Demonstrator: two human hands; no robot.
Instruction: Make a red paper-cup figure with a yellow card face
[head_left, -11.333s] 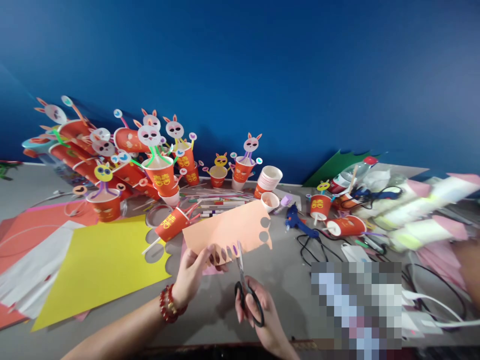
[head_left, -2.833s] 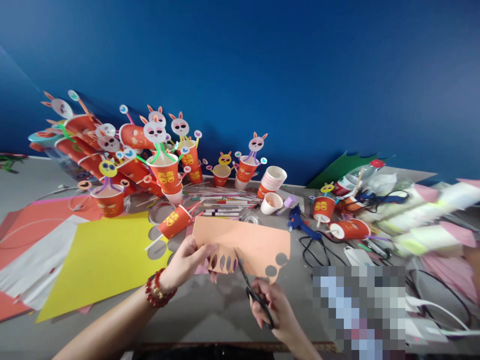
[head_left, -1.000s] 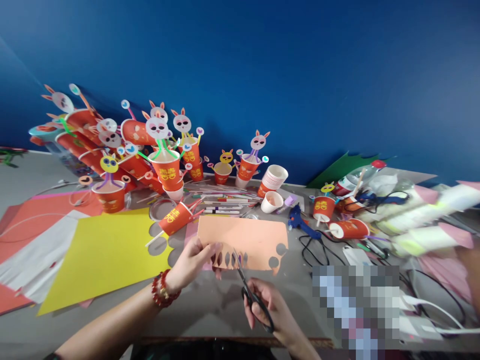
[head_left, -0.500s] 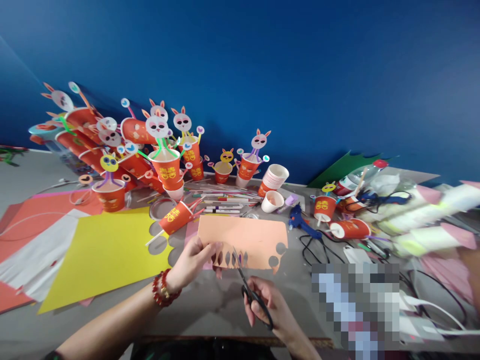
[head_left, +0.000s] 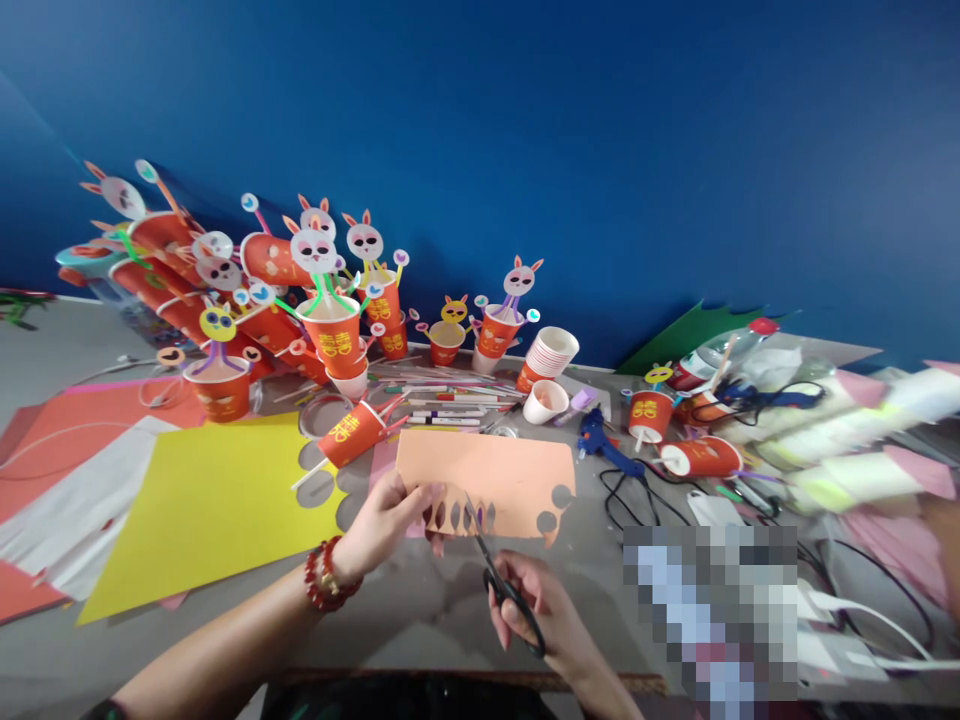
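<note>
My left hand [head_left: 396,515] pinches the lower left part of a peach-coloured sheet of paper [head_left: 502,465], thumb on top and fingertips showing below its edge. Several leaf-shaped holes run along the sheet's near edge, and round holes show at its right end. My right hand [head_left: 529,600] grips black-handled scissors [head_left: 517,607], fingers in the loops. Their blades point up and away, lying over the sheet among the leaf-shaped holes. A red bead bracelet [head_left: 324,577] circles my left wrist.
Red paper cups with rabbit figures [head_left: 330,335] crowd the back left. A yellow sheet [head_left: 202,500] with round cutouts lies left. Markers [head_left: 446,415], stacked cups [head_left: 551,352] and a blue glue gun [head_left: 604,445] with black cord sit behind. Rolled paper tubes [head_left: 847,480] lie right.
</note>
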